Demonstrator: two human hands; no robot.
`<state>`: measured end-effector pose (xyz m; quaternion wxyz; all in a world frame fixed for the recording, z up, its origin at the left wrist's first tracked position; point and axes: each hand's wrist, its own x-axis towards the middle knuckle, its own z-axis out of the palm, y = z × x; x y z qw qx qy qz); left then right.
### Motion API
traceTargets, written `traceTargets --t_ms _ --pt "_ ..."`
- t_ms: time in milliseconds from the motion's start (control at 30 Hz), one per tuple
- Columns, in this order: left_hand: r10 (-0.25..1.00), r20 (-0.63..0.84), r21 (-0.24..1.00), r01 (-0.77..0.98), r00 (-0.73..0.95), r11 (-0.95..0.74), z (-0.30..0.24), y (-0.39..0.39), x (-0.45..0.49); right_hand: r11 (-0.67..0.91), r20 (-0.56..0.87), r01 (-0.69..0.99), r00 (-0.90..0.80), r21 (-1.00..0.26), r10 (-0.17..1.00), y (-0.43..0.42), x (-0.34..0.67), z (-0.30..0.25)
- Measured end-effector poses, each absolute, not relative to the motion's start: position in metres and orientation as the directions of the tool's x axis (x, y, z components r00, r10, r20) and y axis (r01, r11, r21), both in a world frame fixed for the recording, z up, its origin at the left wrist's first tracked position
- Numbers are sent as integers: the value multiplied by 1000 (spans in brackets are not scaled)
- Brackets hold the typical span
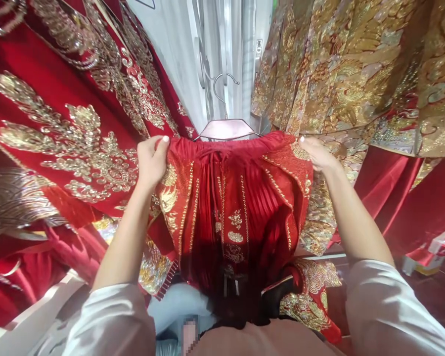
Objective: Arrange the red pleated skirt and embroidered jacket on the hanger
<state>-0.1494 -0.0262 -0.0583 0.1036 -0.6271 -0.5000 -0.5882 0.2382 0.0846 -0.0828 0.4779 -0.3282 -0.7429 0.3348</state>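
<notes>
The head view shows one red skirt (254,193) with gold trim stretched between two hands in front of the person, the left hand (153,157) clamped on one end of its waistband (237,145) and the right hand (318,153) on the other. One hanger (226,129) with one metal hook (222,97) sits at the waistband's middle; red clothes (100,153) on the left and gold clothes (330,74) on the right overlap too much to count.

The left hand (153,157) and right hand (318,153) held a red skirt (257,198) by its top. A pink hanger (228,129) stuck up there. Gold cloth (341,79) hung to the right, a red dress (92,89) to the left.
</notes>
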Motion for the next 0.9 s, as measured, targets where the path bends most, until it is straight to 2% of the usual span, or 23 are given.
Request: traceTargets --t_ms 100,167,267,400,467,533,633,733,800,867,900 --pt "564 811 463 762 -157 -452 -63 -28 -152 440 393 99 -309 -892 866 103 234 -96" --pt "674 734 472 781 -91 -409 -60 -32 -157 467 416 133 -291 -874 862 106 234 -97" --pt "825 564 526 755 35 -392 -52 -37 -164 609 564 276 -229 -744 793 91 239 -88" --pt "857 515 653 631 37 -419 -52 -29 -175 694 648 431 -275 -577 710 62 241 -85" --pt "885 465 750 535 -9 -388 -56 -16 -182 686 663 413 -224 -599 714 62 238 -95" --pt "922 386 836 426 -7 -346 -60 -2 -190 652 640 344 -167 -675 750 73 234 -106" --pt "951 309 897 324 26 -301 -64 12 -199 598 576 291 -167 -747 800 96 229 -118" --pt "932 358 886 335 -54 -321 -68 4 -196 591 603 353 -90 -725 793 100 234 -124" --pt "881 453 819 453 -137 -351 -75 -14 -188 570 633 451 -14 -687 774 84 246 -137" --pt "795 570 704 622 -206 -344 -88 -41 -177 465 619 594 72 -656 782 50 263 -164" --pt "748 625 641 693 -224 -328 -97 -55 -171 344 571 678 136 -650 810 27 271 -183"
